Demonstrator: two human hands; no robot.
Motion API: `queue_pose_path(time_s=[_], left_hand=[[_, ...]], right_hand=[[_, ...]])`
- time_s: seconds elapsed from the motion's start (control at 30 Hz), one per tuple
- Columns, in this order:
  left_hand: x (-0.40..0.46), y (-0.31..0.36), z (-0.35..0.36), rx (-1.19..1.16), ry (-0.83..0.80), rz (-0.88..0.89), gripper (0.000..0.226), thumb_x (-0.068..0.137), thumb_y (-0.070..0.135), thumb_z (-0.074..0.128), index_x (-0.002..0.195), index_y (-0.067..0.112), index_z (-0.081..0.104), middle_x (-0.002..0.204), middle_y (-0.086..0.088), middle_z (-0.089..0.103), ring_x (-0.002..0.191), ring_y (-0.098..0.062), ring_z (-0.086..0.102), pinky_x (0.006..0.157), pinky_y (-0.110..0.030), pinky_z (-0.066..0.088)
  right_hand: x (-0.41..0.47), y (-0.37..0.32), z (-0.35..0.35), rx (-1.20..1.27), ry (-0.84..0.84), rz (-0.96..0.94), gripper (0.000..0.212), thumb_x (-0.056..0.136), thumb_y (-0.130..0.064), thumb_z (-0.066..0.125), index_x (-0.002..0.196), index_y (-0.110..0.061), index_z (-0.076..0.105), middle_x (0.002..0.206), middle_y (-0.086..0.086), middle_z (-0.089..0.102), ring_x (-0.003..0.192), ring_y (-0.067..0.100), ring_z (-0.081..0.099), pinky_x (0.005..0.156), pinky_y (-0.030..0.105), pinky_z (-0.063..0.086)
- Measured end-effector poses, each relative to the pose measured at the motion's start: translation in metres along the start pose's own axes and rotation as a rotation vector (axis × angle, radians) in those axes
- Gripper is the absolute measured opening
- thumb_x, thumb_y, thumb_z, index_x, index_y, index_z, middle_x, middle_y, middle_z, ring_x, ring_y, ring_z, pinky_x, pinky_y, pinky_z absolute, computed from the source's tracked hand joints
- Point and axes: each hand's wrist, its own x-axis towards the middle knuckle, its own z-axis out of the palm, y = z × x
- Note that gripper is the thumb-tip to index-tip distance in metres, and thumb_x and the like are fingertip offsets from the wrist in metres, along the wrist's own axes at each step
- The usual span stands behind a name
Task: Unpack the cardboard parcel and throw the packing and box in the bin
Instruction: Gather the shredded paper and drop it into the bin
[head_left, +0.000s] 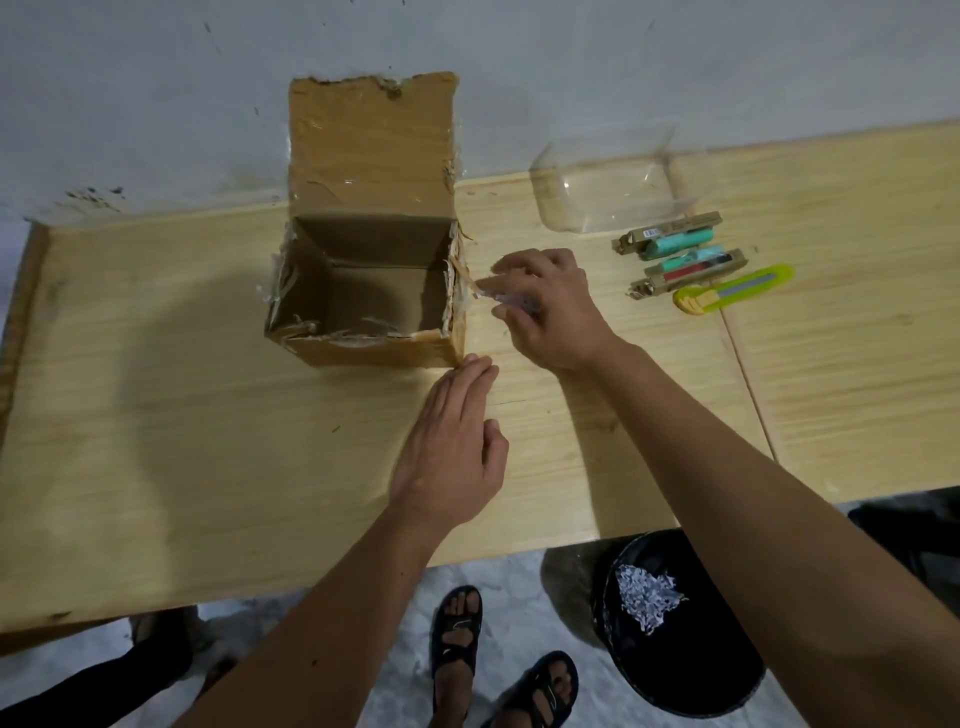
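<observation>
Cardboard box (363, 291), one only, is standing open toward the far edge of the wooden table (156, 415), close to the wall; its back flap (371, 140) is standing upright against the wall, its inside is showing bare brown walls, and its torn rim is hanging with shreds of clear tape, most of them along the near and right edges; two hands are working beside it; the right hand (545, 306) is hovering just beside the box's right wall with its fingers curled, pinching a strip of clear tape (491, 293) that is running back to the box's right rim; the left hand (457, 447) is lying low over the table near the box's near right corner, its fingers straight and close together, their tips just at that corner, gripping nothing; whether they are touching the cardboard I cannot tell; toward the table's right far corner one clear plastic tray (608, 182) is sitting; in front of it two small brown packs (675, 239) with green and red items are lying side by side; one yellow-green utility knife (732, 290) is lying just nearer than them; below the table's near edge one black bin (675, 623) is standing on the floor, holding white shredded packing (647, 597); two sandalled feet (498, 660) are standing beside it.
</observation>
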Motion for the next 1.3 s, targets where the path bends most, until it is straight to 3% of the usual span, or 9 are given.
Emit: queue_pose_path(time_s=[0.17, 0.37, 0.53, 0.73, 0.97, 1.1, 1.3], left_hand=[[0.001, 0.000, 0.000, -0.009, 0.000, -0.009, 0.058, 0.099, 0.019, 0.046, 0.155, 0.005, 0.041, 0.162, -0.005, 0.039, 0.155, -0.015, 0.028, 0.127, -0.036, 0.026], [0.000, 0.002, 0.000, -0.018, 0.016, 0.002, 0.057, 0.098, 0.017, 0.048, 0.153, 0.003, 0.042, 0.160, -0.008, 0.041, 0.154, -0.019, 0.031, 0.126, -0.039, 0.030], [0.000, -0.001, 0.001, -0.031, 0.035, 0.014, 0.055, 0.099, 0.016, 0.048, 0.152, 0.003, 0.044, 0.158, -0.009, 0.043, 0.153, -0.021, 0.033, 0.124, -0.042, 0.033], [-0.004, -0.004, 0.004, -0.018, 0.115, 0.086, 0.050, 0.097, 0.007, 0.052, 0.146, -0.003, 0.050, 0.152, -0.017, 0.050, 0.148, -0.029, 0.042, 0.121, -0.046, 0.038], [-0.008, 0.007, 0.014, 0.049, 0.257, 0.135, 0.044, 0.092, -0.004, 0.053, 0.136, -0.009, 0.060, 0.136, -0.024, 0.064, 0.133, -0.038, 0.059, 0.113, -0.048, 0.047], [0.006, 0.064, 0.031, -0.052, 0.075, 0.103, 0.050, 0.093, 0.008, 0.054, 0.143, 0.004, 0.054, 0.141, -0.014, 0.059, 0.133, -0.031, 0.054, 0.114, -0.047, 0.045], [0.021, 0.168, 0.082, -0.100, -0.188, 0.387, 0.052, 0.097, 0.023, 0.045, 0.148, 0.013, 0.045, 0.150, -0.010, 0.051, 0.141, -0.025, 0.046, 0.118, -0.048, 0.042]], right_hand=[[-0.009, 0.007, -0.008, 0.038, -0.046, -0.026, 0.022, 0.092, -0.017, 0.072, 0.113, -0.017, 0.078, 0.122, 0.003, 0.065, 0.107, 0.028, 0.053, 0.092, 0.022, 0.035], [-0.044, 0.003, -0.016, 0.013, 0.026, -0.007, 0.016, 0.091, -0.006, 0.069, 0.101, -0.013, 0.079, 0.107, 0.002, 0.069, 0.099, 0.027, 0.063, 0.087, 0.035, 0.052], [-0.075, -0.004, -0.023, 0.000, 0.050, 0.063, 0.015, 0.092, -0.004, 0.069, 0.102, -0.008, 0.080, 0.102, 0.007, 0.071, 0.097, 0.029, 0.065, 0.083, 0.028, 0.048], [-0.120, -0.005, -0.033, -0.008, 0.057, 0.130, 0.015, 0.094, -0.005, 0.068, 0.103, -0.008, 0.080, 0.103, 0.009, 0.070, 0.097, 0.029, 0.067, 0.083, 0.037, 0.054], [-0.200, 0.014, -0.060, 0.061, 0.179, 0.303, 0.011, 0.089, -0.002, 0.074, 0.096, -0.007, 0.081, 0.098, 0.006, 0.073, 0.089, 0.020, 0.072, 0.081, 0.026, 0.055], [-0.251, 0.026, -0.078, 0.130, 0.273, 0.450, 0.009, 0.089, -0.011, 0.076, 0.096, -0.015, 0.080, 0.095, -0.009, 0.067, 0.084, -0.014, 0.062, 0.074, 0.001, 0.043], [-0.332, 0.044, -0.102, 0.155, 0.451, 0.609, 0.007, 0.091, -0.012, 0.076, 0.096, -0.014, 0.081, 0.089, -0.009, 0.065, 0.078, 0.000, 0.061, 0.069, 0.009, 0.045]])
